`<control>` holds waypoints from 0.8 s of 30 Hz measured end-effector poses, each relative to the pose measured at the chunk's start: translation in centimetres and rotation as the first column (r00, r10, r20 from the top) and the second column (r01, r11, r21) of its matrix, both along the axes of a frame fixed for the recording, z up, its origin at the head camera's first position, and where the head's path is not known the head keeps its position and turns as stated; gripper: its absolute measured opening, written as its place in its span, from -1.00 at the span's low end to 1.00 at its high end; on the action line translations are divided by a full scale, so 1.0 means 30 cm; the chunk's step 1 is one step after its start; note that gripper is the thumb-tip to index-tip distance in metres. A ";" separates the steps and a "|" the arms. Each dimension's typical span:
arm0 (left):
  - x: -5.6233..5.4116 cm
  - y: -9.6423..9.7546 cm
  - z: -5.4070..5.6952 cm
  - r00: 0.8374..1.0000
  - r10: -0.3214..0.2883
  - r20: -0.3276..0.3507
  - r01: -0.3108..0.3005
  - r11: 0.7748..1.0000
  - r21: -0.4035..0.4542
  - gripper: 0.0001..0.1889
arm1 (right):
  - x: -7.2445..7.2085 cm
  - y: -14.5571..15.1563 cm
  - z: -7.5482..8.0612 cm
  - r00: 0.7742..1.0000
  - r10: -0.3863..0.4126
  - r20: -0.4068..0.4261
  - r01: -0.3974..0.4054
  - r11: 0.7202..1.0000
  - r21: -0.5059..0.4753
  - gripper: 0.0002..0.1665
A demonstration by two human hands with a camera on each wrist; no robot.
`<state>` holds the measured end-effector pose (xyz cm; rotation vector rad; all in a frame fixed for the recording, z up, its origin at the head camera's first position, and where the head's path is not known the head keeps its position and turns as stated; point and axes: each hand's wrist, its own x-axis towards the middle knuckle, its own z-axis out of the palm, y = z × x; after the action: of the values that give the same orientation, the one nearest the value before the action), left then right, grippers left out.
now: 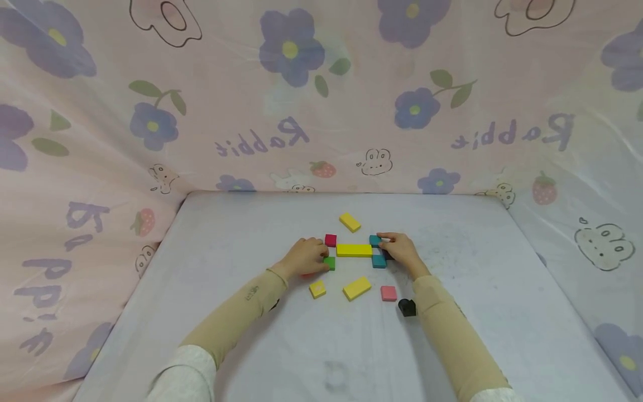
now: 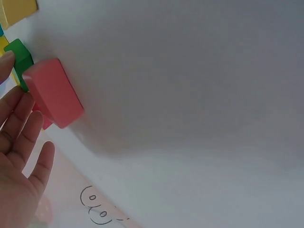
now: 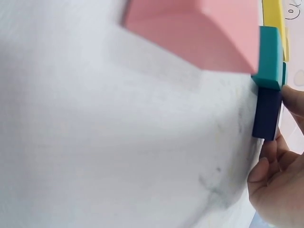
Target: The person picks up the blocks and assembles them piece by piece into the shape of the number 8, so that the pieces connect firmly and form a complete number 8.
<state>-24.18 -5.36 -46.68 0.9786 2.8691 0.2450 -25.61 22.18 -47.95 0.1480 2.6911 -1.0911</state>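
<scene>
In the head view, four yellow blocks (image 1: 354, 250) and two teal blocks (image 1: 379, 261) lie on the tabletop (image 1: 301, 352). In the left-wrist view, your left hand (image 2: 14, 173) pinches one green block (image 2: 22, 61); in the right-wrist view, your half-bent right hand (image 3: 285, 185) is at one navy block (image 3: 267, 114), its hold impossible to tell.

It looks like a small booth screened off with fabric; whether in a home or a lab cannot be told. Pale pink sheeting (image 1: 346, 111), printed with purple flowers (image 1: 291, 49), cartoon rabbits (image 1: 378, 162), strawberries (image 1: 323, 169) and mirrored lettering (image 1: 263, 135), rises along the far and side edges of a whitish table (image 1: 502, 312).
</scene>
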 end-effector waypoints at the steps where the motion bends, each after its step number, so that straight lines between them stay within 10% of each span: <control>1: -0.001 0.004 0.000 1.000 0.004 0.004 -0.004 1.000 0.004 -0.72 | 0.000 -0.001 -0.001 1.000 0.009 -0.004 -0.009 1.000 0.002 -0.52; 24: -0.004 0.030 -0.001 1.000 0.012 -0.027 -0.013 1.000 -0.009 -0.73 | -0.009 -0.004 -0.004 1.000 0.024 0.006 -0.024 0.999 0.037 -0.51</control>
<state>-24.31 -4.47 -46.72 0.9698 2.8984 0.2215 -25.87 22.06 -48.09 0.1239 2.7022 -1.0331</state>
